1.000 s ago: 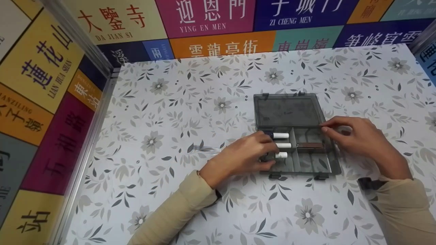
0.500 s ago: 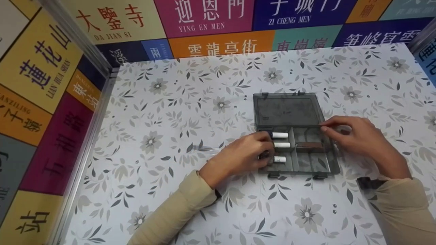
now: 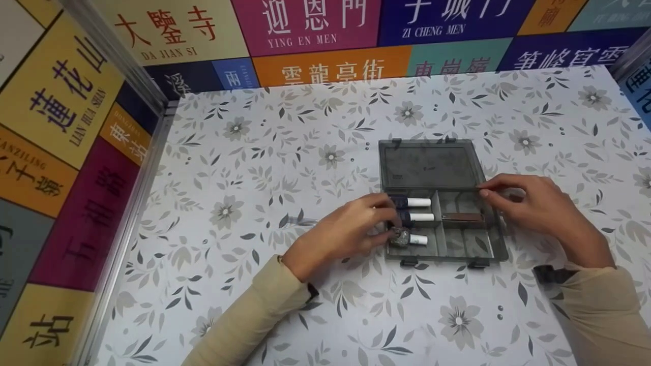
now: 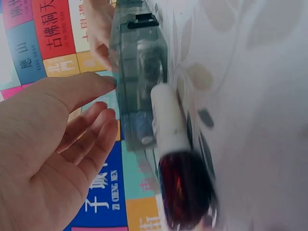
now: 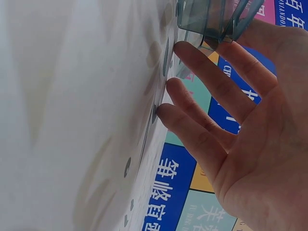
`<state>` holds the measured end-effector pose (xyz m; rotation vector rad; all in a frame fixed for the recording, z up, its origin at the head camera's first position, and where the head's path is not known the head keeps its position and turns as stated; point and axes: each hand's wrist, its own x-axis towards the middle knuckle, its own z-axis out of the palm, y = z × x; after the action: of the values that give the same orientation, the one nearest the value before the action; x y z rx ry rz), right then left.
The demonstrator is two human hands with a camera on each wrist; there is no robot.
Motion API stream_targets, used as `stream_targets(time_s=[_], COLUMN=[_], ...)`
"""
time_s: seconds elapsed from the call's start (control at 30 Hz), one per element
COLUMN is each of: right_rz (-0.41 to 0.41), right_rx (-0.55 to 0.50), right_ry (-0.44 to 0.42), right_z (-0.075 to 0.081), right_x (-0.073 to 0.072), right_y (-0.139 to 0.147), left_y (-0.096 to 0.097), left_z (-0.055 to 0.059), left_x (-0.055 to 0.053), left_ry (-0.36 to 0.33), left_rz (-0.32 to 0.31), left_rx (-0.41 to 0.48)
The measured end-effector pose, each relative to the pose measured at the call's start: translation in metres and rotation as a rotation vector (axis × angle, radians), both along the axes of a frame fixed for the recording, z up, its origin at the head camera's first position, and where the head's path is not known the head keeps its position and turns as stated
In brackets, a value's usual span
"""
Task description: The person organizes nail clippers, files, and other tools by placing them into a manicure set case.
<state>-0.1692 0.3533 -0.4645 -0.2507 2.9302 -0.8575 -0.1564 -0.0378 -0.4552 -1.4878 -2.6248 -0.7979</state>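
Head view, right of centre: a smoky translucent compartment box [image 3: 493, 254] lies on the floral-patterned table surface [image 3: 254, 315], its lid [image 3: 430, 165] folded back toward the top of the frame. Three white-capped nail polish bottles lie in the left half of the box, caps pointing right: a dark upper bottle [image 3: 399, 202], a dark middle bottle [image 3: 400, 217] and a glittery grey lower bottle [image 3: 400, 238]. A flat brown item [image 3: 463, 217], too small to identify, lies in the right half.

The left hand [image 3: 351, 229] is at the box's left edge, fingertips beside the lower bottle. Head view alone does not settle its grip; left wrist view shows thumb and fingers apart, holding nothing.

The right hand [image 3: 552, 211] pinches the box's right edge near the hinge between thumb and index finger. Right wrist view adds the remaining fingers, spread and extended below the box corner, a detail concealed from above.

Left wrist view also records a dark red nail polish bottle [image 4: 185, 190] with a white cap, lower centre of that frame, lying on the table outside the box wall. Head view does not show this bottle. Contact between its cap and the wall cannot be determined.
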Motion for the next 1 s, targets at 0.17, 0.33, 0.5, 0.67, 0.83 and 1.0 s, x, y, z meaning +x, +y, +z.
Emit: stream_targets(time_s=[0.17, 0.33, 0.5, 0.67, 0.83, 1.0], right_rz=[0.001, 0.002, 0.011, 0.015, 0.012, 0.009], right_rx=[0.007, 0.004, -0.016, -0.033, -0.021, -0.014], right_ry=[0.004, 0.009, 0.009, 0.006, 0.003, -0.009], right_z=[-0.001, 0.0, 0.0, 0.0, 0.0, 0.001], right_x=[0.0, -0.001, -0.001, 0.0, 0.0, 0.001], right_y=[0.0, 0.0, 0.0, 0.0, 0.0, 0.0], left_y=[-0.023, -0.044, -0.055, -0.06, -0.062, -0.066], left_z=[0.005, 0.005, 0.001, -0.002, -0.004, -0.006], left_x=[0.0, 0.003, 0.009, 0.013, 0.015, 0.018], left_ry=[-0.051, -0.1, -0.145, -0.185, -0.234, -0.276], left_rz=[0.056, 0.107, 0.127, 0.132, 0.116, 0.122], left_rx=[-0.034, -0.053, -0.079, -0.107, -0.158, -0.168])
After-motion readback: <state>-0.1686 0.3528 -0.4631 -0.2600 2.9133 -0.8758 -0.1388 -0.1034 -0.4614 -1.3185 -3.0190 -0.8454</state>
